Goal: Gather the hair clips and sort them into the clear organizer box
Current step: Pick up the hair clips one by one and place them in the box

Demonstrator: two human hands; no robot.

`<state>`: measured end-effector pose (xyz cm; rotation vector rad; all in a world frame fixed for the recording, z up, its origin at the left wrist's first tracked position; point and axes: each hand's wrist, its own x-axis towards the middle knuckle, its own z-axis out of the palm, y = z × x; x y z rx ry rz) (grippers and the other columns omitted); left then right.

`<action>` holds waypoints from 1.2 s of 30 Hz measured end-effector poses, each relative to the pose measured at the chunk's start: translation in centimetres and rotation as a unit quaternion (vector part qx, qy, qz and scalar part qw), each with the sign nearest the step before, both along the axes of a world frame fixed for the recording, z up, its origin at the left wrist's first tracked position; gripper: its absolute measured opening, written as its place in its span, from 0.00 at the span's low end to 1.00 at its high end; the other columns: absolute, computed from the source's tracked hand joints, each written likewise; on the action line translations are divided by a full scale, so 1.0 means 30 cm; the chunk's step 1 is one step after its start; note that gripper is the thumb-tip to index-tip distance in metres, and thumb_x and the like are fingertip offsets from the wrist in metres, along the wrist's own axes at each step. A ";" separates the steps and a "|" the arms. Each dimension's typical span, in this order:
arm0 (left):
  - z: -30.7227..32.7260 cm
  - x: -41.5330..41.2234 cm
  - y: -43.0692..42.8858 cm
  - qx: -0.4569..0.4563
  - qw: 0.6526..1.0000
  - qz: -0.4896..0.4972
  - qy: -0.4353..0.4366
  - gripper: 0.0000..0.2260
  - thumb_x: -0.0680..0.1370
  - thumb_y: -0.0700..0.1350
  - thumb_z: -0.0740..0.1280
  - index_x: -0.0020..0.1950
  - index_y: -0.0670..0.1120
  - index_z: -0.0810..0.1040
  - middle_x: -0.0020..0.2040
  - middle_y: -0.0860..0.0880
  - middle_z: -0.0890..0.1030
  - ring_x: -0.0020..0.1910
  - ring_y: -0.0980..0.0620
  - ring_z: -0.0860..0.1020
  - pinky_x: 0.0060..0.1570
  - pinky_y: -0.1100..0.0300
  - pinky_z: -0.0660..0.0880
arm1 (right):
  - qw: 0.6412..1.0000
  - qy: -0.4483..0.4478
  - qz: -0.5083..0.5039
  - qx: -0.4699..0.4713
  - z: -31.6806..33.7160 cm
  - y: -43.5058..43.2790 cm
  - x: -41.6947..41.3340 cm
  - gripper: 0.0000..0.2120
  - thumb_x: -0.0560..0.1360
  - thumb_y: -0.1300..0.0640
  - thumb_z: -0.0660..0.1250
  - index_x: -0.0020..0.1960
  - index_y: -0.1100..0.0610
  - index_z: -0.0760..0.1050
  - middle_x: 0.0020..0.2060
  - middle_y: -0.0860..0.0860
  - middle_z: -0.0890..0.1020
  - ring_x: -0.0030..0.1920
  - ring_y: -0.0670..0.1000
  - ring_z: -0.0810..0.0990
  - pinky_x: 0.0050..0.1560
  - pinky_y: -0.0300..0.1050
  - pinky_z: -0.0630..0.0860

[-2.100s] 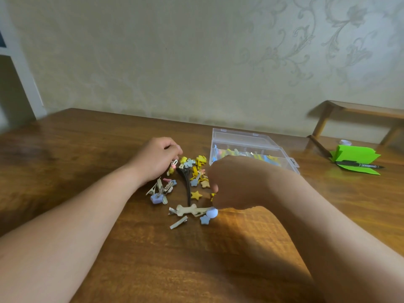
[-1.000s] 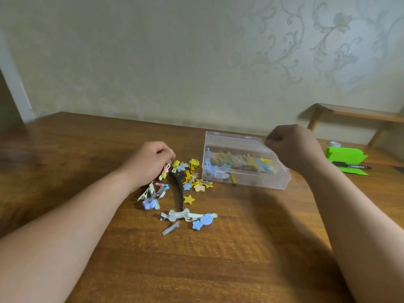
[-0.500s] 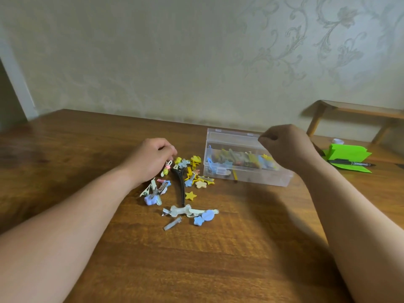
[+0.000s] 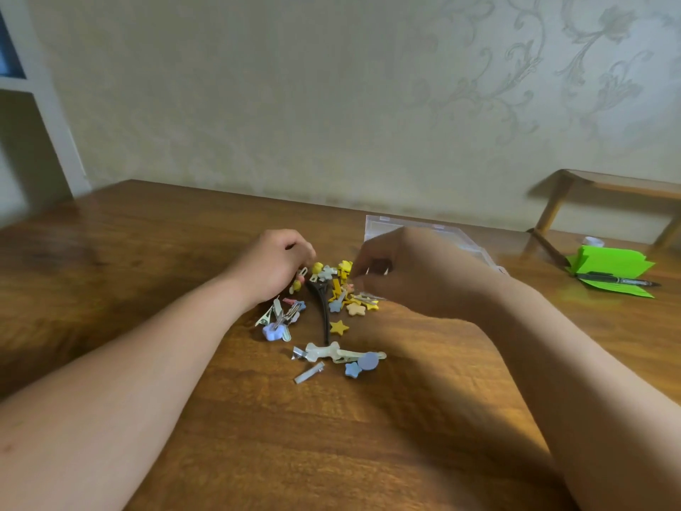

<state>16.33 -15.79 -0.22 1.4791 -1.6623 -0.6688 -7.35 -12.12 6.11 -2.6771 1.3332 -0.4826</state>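
A pile of small hair clips lies mid-table: yellow stars, a long black clip, a cream bone-shaped clip, a blue round clip, a silver bar clip and a purple flower clip. My left hand rests curled at the pile's far left edge, fingertips pinching a small white-looped clip. My right hand, blurred, hovers over the pile's right side with its fingers curled down. It hides most of the clear organizer box; only the back rim shows.
A folded green paper with a black pen on it lies at the right, beside a small white cap. A low wooden stand sits against the wall behind. The wall runs close along the table's far edge.
My right hand has come back from above the box's right end, moving left and down to the pile in front of the box. My left hand has stayed put.
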 end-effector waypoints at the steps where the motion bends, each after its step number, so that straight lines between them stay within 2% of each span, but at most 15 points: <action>1: 0.002 0.000 0.002 0.002 1.000 -0.003 0.001 0.10 0.85 0.47 0.65 0.50 0.49 0.86 0.48 0.53 0.86 0.39 0.53 0.85 0.55 0.44 0.81 | 1.000 0.015 0.008 0.012 -0.006 0.006 0.010 0.06 0.80 0.49 0.72 0.55 0.45 0.86 0.44 0.41 0.84 0.42 0.39 0.79 0.36 0.31 0.70; 5: 0.005 -0.002 0.008 0.002 1.000 -0.006 0.001 0.09 0.84 0.46 0.65 0.50 0.48 0.85 0.47 0.49 0.85 0.39 0.53 0.84 0.55 0.46 0.81 | 0.997 0.077 0.009 0.028 -0.042 0.014 0.038 0.10 0.78 0.47 0.72 0.59 0.42 0.84 0.46 0.40 0.82 0.46 0.42 0.80 0.44 0.40 0.78; 8: 0.006 -0.003 0.009 0.003 1.000 -0.002 0.001 0.10 0.84 0.46 0.65 0.51 0.49 0.85 0.47 0.50 0.85 0.41 0.52 0.84 0.55 0.47 0.80 | 0.993 0.113 -0.003 0.023 -0.050 0.016 0.045 0.12 0.78 0.47 0.71 0.61 0.42 0.84 0.45 0.39 0.81 0.44 0.42 0.78 0.40 0.36 0.74; 10: 0.006 -0.004 0.010 0.007 1.000 -0.001 0.003 0.10 0.84 0.47 0.65 0.51 0.50 0.85 0.48 0.51 0.85 0.41 0.52 0.84 0.56 0.47 0.80 | 0.991 0.130 -0.009 0.018 -0.048 0.019 0.048 0.12 0.80 0.47 0.70 0.62 0.44 0.85 0.48 0.41 0.83 0.46 0.45 0.79 0.41 0.38 0.74; 12: 0.007 -0.006 0.010 0.008 1.000 0.000 0.004 0.09 0.84 0.47 0.65 0.51 0.50 0.85 0.48 0.51 0.85 0.42 0.52 0.84 0.55 0.47 0.80 | 0.991 0.136 -0.012 0.012 -0.046 0.019 0.048 0.11 0.81 0.49 0.69 0.60 0.46 0.86 0.51 0.44 0.86 0.48 0.47 0.81 0.46 0.42 0.79; 14: 0.008 -0.006 0.011 0.008 1.000 0.001 0.004 0.09 0.84 0.47 0.65 0.51 0.50 0.85 0.48 0.51 0.85 0.42 0.52 0.84 0.55 0.48 0.80 | 0.989 0.145 -0.019 0.000 -0.051 0.018 0.049 0.10 0.81 0.50 0.68 0.58 0.48 0.87 0.49 0.46 0.86 0.48 0.48 0.82 0.50 0.48 0.83; 18: 0.009 -0.006 0.012 0.007 1.000 -0.003 0.000 0.09 0.85 0.47 0.64 0.52 0.49 0.85 0.49 0.51 0.85 0.43 0.51 0.84 0.54 0.49 0.80 | 0.986 0.159 -0.031 -0.036 -0.073 0.008 0.059 0.11 0.81 0.53 0.64 0.53 0.50 0.86 0.45 0.48 0.86 0.44 0.50 0.83 0.46 0.50 0.84; 21: 0.006 -0.006 0.008 0.003 1.000 -0.001 -0.003 0.10 0.85 0.47 0.64 0.52 0.50 0.85 0.49 0.52 0.85 0.43 0.52 0.85 0.52 0.50 0.79 | 0.992 0.121 -0.031 -0.026 -0.063 -0.005 0.047 0.11 0.81 0.53 0.63 0.51 0.51 0.85 0.44 0.47 0.85 0.43 0.48 0.83 0.46 0.50 0.84; 23: 0.004 -0.006 0.002 0.003 1.000 0.002 -0.009 0.11 0.86 0.48 0.63 0.53 0.51 0.85 0.50 0.54 0.86 0.43 0.52 0.85 0.50 0.53 0.79 | 0.997 0.055 -0.049 -0.023 -0.020 -0.019 0.007 0.10 0.82 0.54 0.65 0.50 0.52 0.85 0.43 0.44 0.85 0.42 0.44 0.82 0.45 0.40 0.80; 24: 0.003 -0.005 0.001 0.004 1.000 0.005 -0.011 0.11 0.87 0.49 0.62 0.53 0.52 0.85 0.49 0.54 0.86 0.43 0.53 0.85 0.49 0.54 0.78 | 0.997 0.013 -0.071 -0.023 0.006 -0.027 -0.024 0.08 0.81 0.54 0.66 0.49 0.52 0.85 0.42 0.43 0.85 0.41 0.43 0.82 0.42 0.37 0.78; 27: -0.004 -0.002 -0.006 -0.003 1.000 0.007 -0.010 0.11 0.86 0.48 0.63 0.52 0.52 0.85 0.50 0.54 0.86 0.49 0.54 0.83 0.50 0.55 0.76 | 0.986 -0.078 -0.146 0.005 0.059 -0.056 -0.142 0.05 0.80 0.55 0.71 0.47 0.50 0.85 0.37 0.44 0.86 0.37 0.46 0.85 0.32 0.39 0.77; 29: -0.005 0.001 -0.005 -0.002 1.000 0.005 -0.009 0.11 0.86 0.48 0.63 0.52 0.52 0.85 0.50 0.54 0.85 0.52 0.55 0.81 0.52 0.55 0.75 | 0.985 -0.067 -0.159 0.027 0.055 -0.073 -0.192 0.05 0.79 0.56 0.72 0.47 0.49 0.85 0.35 0.43 0.86 0.33 0.42 0.85 0.29 0.35 0.75; 32: -0.005 0.001 -0.005 -0.001 1.000 0.002 -0.012 0.11 0.86 0.47 0.63 0.52 0.52 0.85 0.49 0.54 0.85 0.51 0.55 0.81 0.51 0.54 0.74 | 0.987 -0.031 -0.149 0.055 0.026 -0.087 -0.205 0.05 0.78 0.58 0.73 0.47 0.49 0.86 0.35 0.42 0.86 0.34 0.39 0.84 0.36 0.37 0.78; 36: -0.006 0.002 -0.006 -0.001 1.000 0.000 -0.012 0.11 0.85 0.47 0.63 0.51 0.53 0.85 0.49 0.53 0.85 0.51 0.54 0.81 0.53 0.53 0.75 | 0.988 -0.013 -0.134 0.074 -0.004 -0.101 -0.191 0.05 0.80 0.56 0.71 0.49 0.49 0.87 0.36 0.41 0.87 0.35 0.37 0.85 0.42 0.40 0.79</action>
